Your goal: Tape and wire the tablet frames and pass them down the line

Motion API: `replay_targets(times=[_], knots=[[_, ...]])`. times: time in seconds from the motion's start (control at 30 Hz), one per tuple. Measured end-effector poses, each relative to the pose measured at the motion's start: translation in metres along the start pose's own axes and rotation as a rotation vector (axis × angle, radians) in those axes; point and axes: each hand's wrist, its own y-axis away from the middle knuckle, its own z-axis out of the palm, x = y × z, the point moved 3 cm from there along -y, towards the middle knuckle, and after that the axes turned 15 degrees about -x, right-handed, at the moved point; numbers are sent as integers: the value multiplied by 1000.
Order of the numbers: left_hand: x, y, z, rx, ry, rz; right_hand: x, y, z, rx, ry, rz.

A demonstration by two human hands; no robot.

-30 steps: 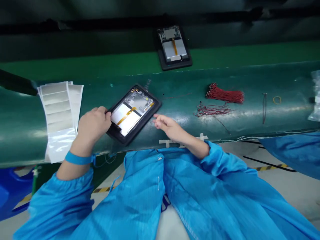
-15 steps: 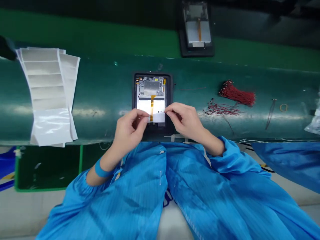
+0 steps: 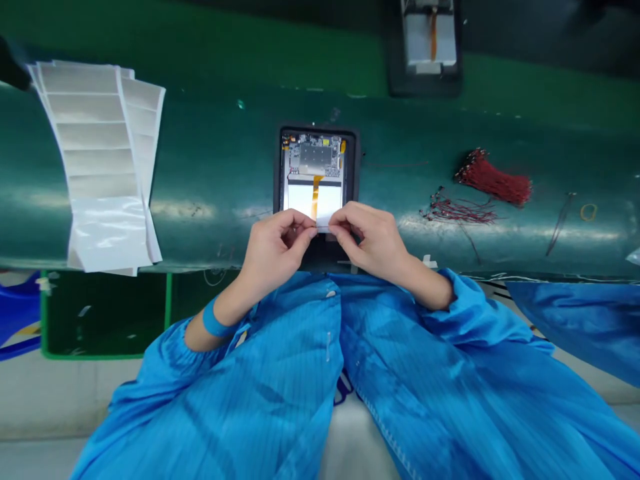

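Observation:
In front of me lies an opened tablet (image 3: 316, 157), its circuit board at the top, a white battery (image 3: 301, 198) below and an orange ribbon cable (image 3: 315, 193) down the middle. Over the battery's lower end, my left hand (image 3: 277, 247) and my right hand (image 3: 373, 233) face each other, fingertips pinched. A short thin wire (image 3: 323, 227) stretches across the small gap between them, one end in each pinch. Both wire ends are hidden by my fingers.
Sheets of silvery labels (image 3: 97, 163) lie at the left. Right of the tablet are a bundle of red wires (image 3: 495, 180), a looser pile of wires (image 3: 460, 210) and a rubber band (image 3: 589, 212). Another opened tablet (image 3: 425, 83) sits at the back. Below the table edge is a green bin (image 3: 169, 300).
My left hand has moved right towards my right hand and now pinches the wire's end with the small dark tip, which hung free before. The camera view has shifted.

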Motion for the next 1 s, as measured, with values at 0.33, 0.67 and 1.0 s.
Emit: replay_targets(times=[0.33,0.67,1.0], knots=[[-19,30,2,117,-459,105,29,8,27,-198,51,109],[-33,43,15,151,-593,239,30,19,33,-267,78,99],[-36,44,24,126,-653,261,24,16,33,-329,239,192]])
